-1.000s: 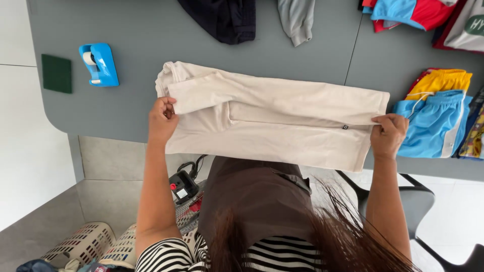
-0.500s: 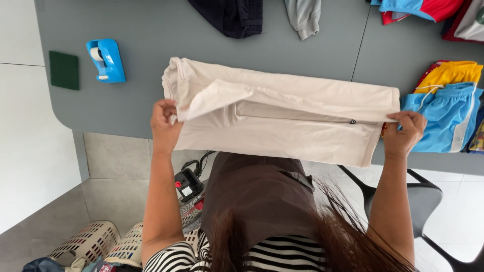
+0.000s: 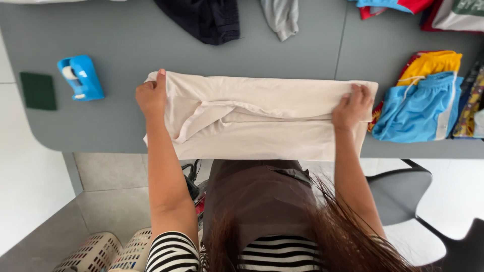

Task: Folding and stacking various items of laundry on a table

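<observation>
Both arms reach forward from a striped-sleeved torso, roughly parallel, toward the near edge of the grey surface [image 3: 126, 30]. The left hand [image 3: 150, 95] is closed around the left end of a folded cream garment [image 3: 262, 118], knuckles up and the thumb pointing away from the body along the top fold. The right hand [image 3: 353, 107] lies palm down on the garment's right end, fingers spread and curled over the upper folded edge, pinching it against the layer below. The cream garment lies flat across the surface between the two hands, folded into a long band, its lower edge hanging just past the near rim of the surface. Just beside its right end sits a pair of blue shorts [image 3: 418, 108] lying over yellow and red clothing [image 3: 431, 63]. At the far edge lie a dark garment [image 3: 204, 20] and a grey garment [image 3: 282, 15]. To the left, well apart from the hands, stand a blue tape dispenser [image 3: 80, 78] and a dark green pad [image 3: 38, 90]. On the floor by the left elbow are two pale woven baskets [image 3: 108, 252]; what is in them cannot be seen.
</observation>
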